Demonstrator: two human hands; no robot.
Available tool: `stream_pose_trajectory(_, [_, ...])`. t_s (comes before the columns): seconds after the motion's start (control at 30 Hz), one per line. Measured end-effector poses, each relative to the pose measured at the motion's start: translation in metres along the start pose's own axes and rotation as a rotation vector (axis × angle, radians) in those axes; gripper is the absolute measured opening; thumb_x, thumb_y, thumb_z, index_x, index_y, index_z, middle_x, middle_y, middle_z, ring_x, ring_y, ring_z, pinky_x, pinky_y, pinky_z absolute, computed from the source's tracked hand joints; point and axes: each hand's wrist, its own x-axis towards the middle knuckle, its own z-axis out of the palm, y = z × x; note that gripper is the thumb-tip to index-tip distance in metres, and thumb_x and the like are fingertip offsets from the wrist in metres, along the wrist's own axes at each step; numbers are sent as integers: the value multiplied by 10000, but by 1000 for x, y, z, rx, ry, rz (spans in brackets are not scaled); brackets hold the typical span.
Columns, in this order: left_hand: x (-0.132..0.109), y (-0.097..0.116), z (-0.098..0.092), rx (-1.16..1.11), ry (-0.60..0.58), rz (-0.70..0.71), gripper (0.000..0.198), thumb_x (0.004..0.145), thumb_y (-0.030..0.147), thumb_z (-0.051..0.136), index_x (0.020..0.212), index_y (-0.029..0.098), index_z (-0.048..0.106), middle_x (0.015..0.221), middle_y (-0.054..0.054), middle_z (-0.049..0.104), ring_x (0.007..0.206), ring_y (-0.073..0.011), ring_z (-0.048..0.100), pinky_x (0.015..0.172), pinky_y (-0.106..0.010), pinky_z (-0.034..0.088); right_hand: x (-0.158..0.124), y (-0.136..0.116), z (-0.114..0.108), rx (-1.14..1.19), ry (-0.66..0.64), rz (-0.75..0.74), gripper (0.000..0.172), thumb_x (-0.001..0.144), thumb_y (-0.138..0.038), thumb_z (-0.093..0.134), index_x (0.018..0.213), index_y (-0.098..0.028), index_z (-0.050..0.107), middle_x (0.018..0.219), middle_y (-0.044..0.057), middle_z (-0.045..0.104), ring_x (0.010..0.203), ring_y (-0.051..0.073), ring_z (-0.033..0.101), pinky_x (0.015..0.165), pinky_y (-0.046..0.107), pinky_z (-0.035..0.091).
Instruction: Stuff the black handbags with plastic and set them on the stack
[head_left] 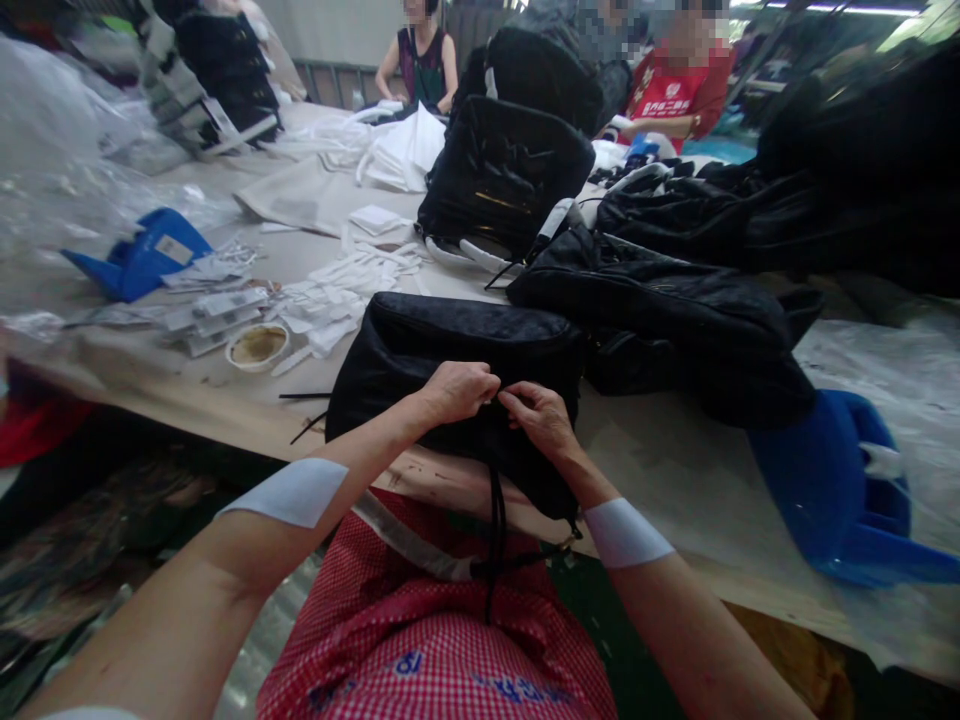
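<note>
A black bag (465,325) lies at the table's front edge, its wrapped strap and dark cords hanging down over my checked apron (420,640). Over the middle of the bag, my left hand (461,390) is closed, fingers curled and pressed together. Close beside it on the right, my right hand (538,412) is pinched with thumb against fingers. The fingertips of both hands nearly meet just above the black material. Whatever sits between them is too small and dark to make out.
More black bags (510,170) stand behind and to the right. White tags (322,300), a round tub (259,347) and a blue bin (154,250) are on the left. Another blue bin (832,480) is at right. Two people (424,60) (679,85) sit across the table (645,470).
</note>
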Motion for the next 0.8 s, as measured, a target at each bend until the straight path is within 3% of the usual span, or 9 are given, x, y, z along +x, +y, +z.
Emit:
stream_pose_trajectory(0.2, [1, -1, 0, -1, -45, -23, 126, 889, 211, 546, 877, 206, 671, 929, -38, 650, 841, -199, 635, 651, -270, 432, 1, 1, 5, -208, 69, -279, 181, 800, -361, 696, 828, -187, 741, 785, 33, 634, 722, 157, 604, 687, 267, 479])
stream_pose_trajectory(0.27, [1, -1, 0, -27, -48, -50, 116, 885, 206, 554, 963, 207, 640, 940, -40, 663, 861, -209, 646, 679, -274, 450, 1, -1, 9, -291, 74, -328, 147, 815, -329, 684, 808, -186, 719, 795, 34, 626, 716, 151, 592, 688, 263, 465])
stream_pose_trajectory(0.37, [-1, -2, -1, -87, -36, -56, 249, 854, 134, 553, 1093, 203, 556, 939, -38, 675, 879, -218, 656, 701, -277, 458, -1, -4, 15, -449, 79, -325, 126, 831, -304, 650, 819, -183, 684, 846, 33, 608, 701, 135, 563, 637, 241, 423])
stream_pose_trajectory(0.5, [-6, -6, -2, -202, -36, 0, 230, 821, 66, 532, 1014, 189, 530, 892, -38, 664, 844, -212, 651, 681, -269, 449, -5, -11, 25, -678, 103, -248, 112, 835, -288, 619, 871, -188, 657, 867, 14, 584, 678, 122, 531, 566, 229, 336])
stream_pose_trajectory(0.67, [-18, -9, 8, -469, 91, -42, 218, 798, 34, 507, 957, 181, 530, 789, -6, 637, 738, -173, 624, 661, -255, 464, -8, -24, 28, -898, -8, -292, 150, 909, -248, 518, 918, -184, 653, 955, 27, 613, 701, 124, 553, 534, 244, 272])
stream_pose_trajectory(0.8, [-38, -8, 21, -638, 252, -151, 410, 732, -48, 381, 1040, 153, 562, 905, -31, 654, 712, -130, 619, 692, -252, 519, -13, -30, 6, -913, -185, -354, 231, 976, -258, 453, 984, -194, 674, 985, 40, 636, 742, 137, 596, 585, 232, 365])
